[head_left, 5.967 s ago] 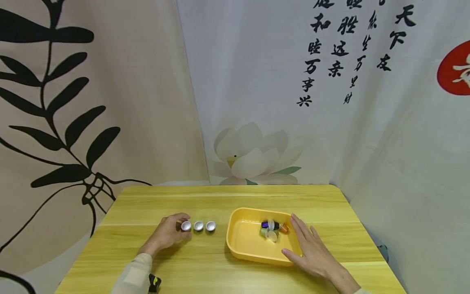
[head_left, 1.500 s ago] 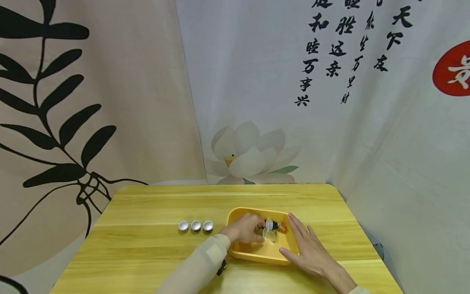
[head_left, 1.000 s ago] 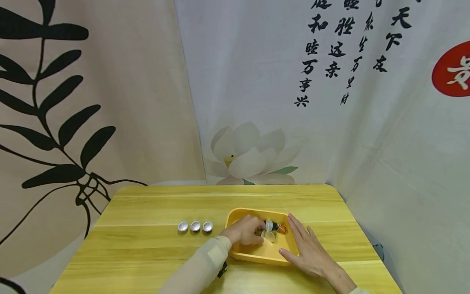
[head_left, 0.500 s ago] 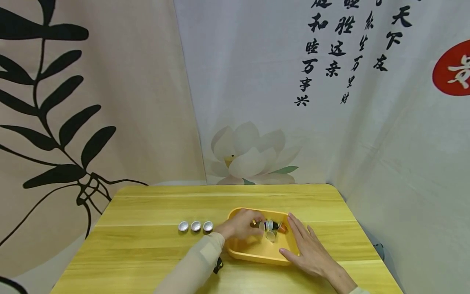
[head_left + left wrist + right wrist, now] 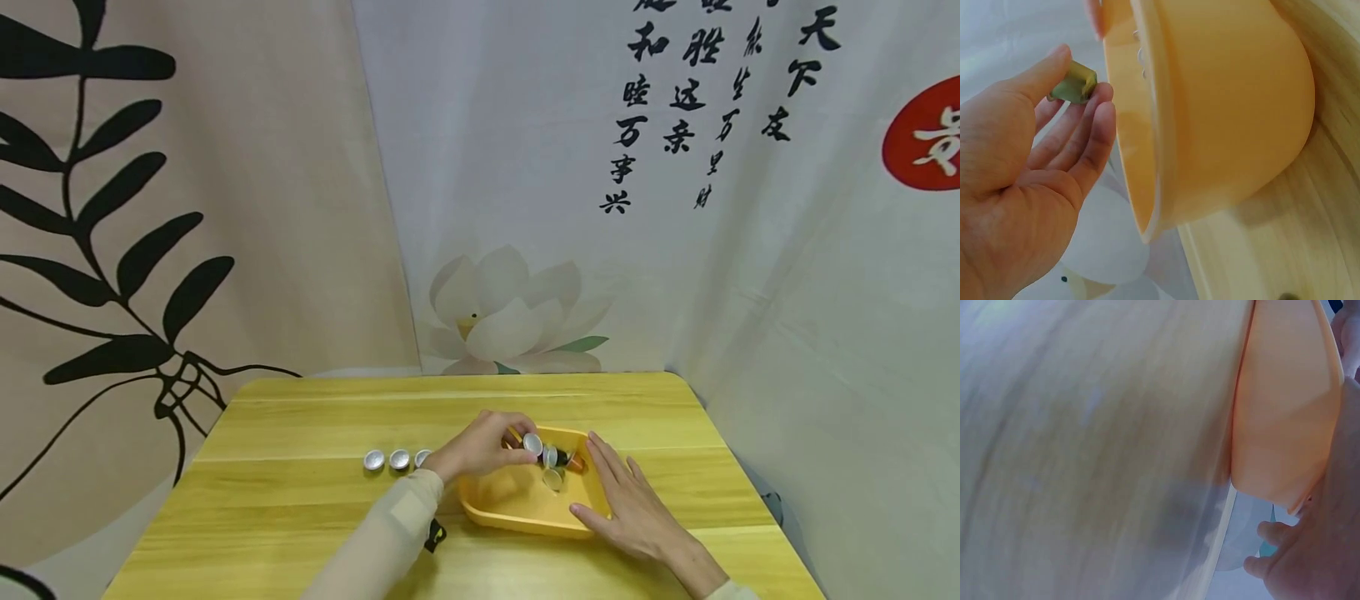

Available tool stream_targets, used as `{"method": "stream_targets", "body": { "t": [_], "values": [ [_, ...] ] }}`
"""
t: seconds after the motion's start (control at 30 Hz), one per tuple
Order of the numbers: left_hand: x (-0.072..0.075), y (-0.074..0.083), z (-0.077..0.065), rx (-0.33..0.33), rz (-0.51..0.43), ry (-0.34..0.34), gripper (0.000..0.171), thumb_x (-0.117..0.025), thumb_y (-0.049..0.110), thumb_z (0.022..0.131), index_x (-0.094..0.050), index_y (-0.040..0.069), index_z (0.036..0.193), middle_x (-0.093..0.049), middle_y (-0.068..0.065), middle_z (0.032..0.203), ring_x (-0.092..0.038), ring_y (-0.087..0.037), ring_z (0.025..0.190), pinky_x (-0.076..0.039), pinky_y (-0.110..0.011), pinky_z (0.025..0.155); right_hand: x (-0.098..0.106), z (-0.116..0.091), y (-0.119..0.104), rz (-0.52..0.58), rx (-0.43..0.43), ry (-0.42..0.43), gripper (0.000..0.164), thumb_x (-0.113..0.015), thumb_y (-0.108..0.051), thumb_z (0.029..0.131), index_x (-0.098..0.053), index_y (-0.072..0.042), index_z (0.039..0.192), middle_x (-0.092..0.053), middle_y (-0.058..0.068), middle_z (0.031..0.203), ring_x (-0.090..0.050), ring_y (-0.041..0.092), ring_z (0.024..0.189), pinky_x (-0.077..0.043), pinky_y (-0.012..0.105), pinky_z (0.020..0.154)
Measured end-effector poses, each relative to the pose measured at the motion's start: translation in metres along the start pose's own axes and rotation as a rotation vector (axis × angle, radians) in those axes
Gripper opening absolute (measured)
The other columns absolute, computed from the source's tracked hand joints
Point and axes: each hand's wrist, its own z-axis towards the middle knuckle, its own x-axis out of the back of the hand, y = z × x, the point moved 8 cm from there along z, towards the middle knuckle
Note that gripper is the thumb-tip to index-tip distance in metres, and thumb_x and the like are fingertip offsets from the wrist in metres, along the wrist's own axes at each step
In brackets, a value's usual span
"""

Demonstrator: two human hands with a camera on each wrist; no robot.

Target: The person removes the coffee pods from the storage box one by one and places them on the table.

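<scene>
Above the left side of the yellow tray (image 5: pixel 525 523), my left hand (image 5: pixel 480 446) pinches a coffee capsule (image 5: pixel 533 444) between thumb and fingers, its silver lid facing right. Its green body, the capsule (image 5: pixel 1075 84), shows in the left wrist view. My right hand (image 5: pixel 633 512) rests on the tray's right rim with fingers extended; the right wrist view catches part of this right hand (image 5: pixel 1310 556) beside the tray wall (image 5: pixel 1288 400). Several capsules stay in the tray, among them an orange capsule (image 5: pixel 575 464) and one with a pale lid (image 5: pixel 553 478).
Left of the tray, three capsules stand in a row with silver lids up: the left capsule (image 5: pixel 373 460), the middle capsule (image 5: pixel 399 460) and the right capsule (image 5: pixel 422 457), partly behind my left hand. The wooden table (image 5: pixel 315 500) meets a printed curtain (image 5: pixel 517 208) at the back.
Six seconds ago my left hand was at the left end of the capsule row. It then reached into the tray, took hold of the green capsule and raised it. My right hand stayed on the rim.
</scene>
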Motion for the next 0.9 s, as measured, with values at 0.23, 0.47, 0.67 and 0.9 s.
{"method": "stream_targets", "body": {
  "t": [0.23, 0.47, 0.67, 0.9],
  "values": [
    [0.008, -0.003, -0.008, 0.034, -0.061, 0.03, 0.028, -0.089, 0.021, 0.101, -0.077, 0.015, 0.126, -0.079, -0.003, 0.121, -0.083, -0.018, 0.104, -0.064, -0.019, 0.091, -0.002, 0.0, 0.002, -0.001, -0.008, 0.001, 0.102, -0.072, -0.059, 0.106, -0.023, -0.009, 0.181, -0.024, 0.01, 0.19, -0.042, 0.042, 0.168, -0.029, 0.082, 0.132],
    [0.02, -0.003, -0.019, 0.039, -0.113, 0.051, 0.027, -0.089, 0.021, 0.101, -0.075, 0.014, 0.122, -0.077, -0.006, 0.122, -0.083, -0.015, 0.103, -0.068, -0.023, 0.092, -0.001, -0.001, 0.001, 0.017, -0.007, 0.003, 0.102, -0.072, -0.058, 0.107, -0.022, -0.009, 0.181, -0.024, 0.011, 0.19, -0.04, 0.044, 0.168, -0.028, 0.083, 0.131],
    [0.032, -0.005, -0.031, 0.057, -0.142, 0.087, 0.026, -0.086, 0.021, 0.103, -0.073, 0.016, 0.125, -0.079, -0.002, 0.122, -0.081, -0.014, 0.107, -0.068, -0.025, 0.094, 0.0, -0.001, 0.0, 0.02, 0.0, 0.004, 0.101, -0.072, -0.057, 0.107, -0.023, -0.008, 0.18, -0.023, 0.012, 0.19, -0.04, 0.045, 0.169, -0.027, 0.083, 0.131],
    [0.051, -0.005, -0.046, 0.042, -0.15, 0.172, 0.033, -0.086, 0.019, 0.103, -0.072, 0.009, 0.132, -0.08, -0.01, 0.126, -0.083, -0.025, 0.111, -0.069, -0.029, 0.095, 0.001, -0.001, -0.001, 0.028, -0.001, 0.003, 0.1, -0.072, -0.057, 0.107, -0.024, -0.007, 0.18, -0.024, 0.013, 0.189, -0.042, 0.045, 0.168, -0.029, 0.083, 0.13]
  ]
}}
